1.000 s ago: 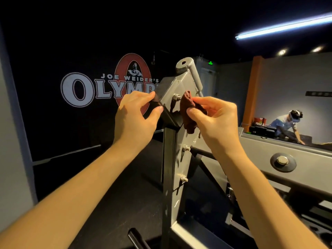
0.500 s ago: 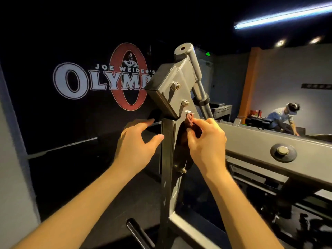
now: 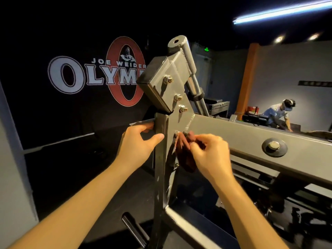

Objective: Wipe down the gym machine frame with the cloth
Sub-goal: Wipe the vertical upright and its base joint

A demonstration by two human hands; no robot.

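Observation:
A grey steel gym machine frame (image 3: 239, 135) fills the middle of the view, with an upright post, a bolted angled plate and a beam running right. My right hand (image 3: 210, 155) pinches a dark red cloth (image 3: 185, 153) against the plate beside a lower bolt, just right of the post. My left hand (image 3: 142, 141) grips the upright post from the left, thumb on its front face and fingers wrapped behind. The cloth hangs down below my right fingers.
A chrome bar (image 3: 194, 83) rises behind the plate. A black peg (image 3: 134, 229) juts out low by the post. A large bolt with washer (image 3: 274, 146) sits on the beam. Another person (image 3: 280, 114) bends over equipment at the far right. A logo wall (image 3: 100, 76) lies behind.
Both hands have dropped down the post from the top plate. My right hand carried the cloth down to the lower bolt, and my left hand took hold of the upright.

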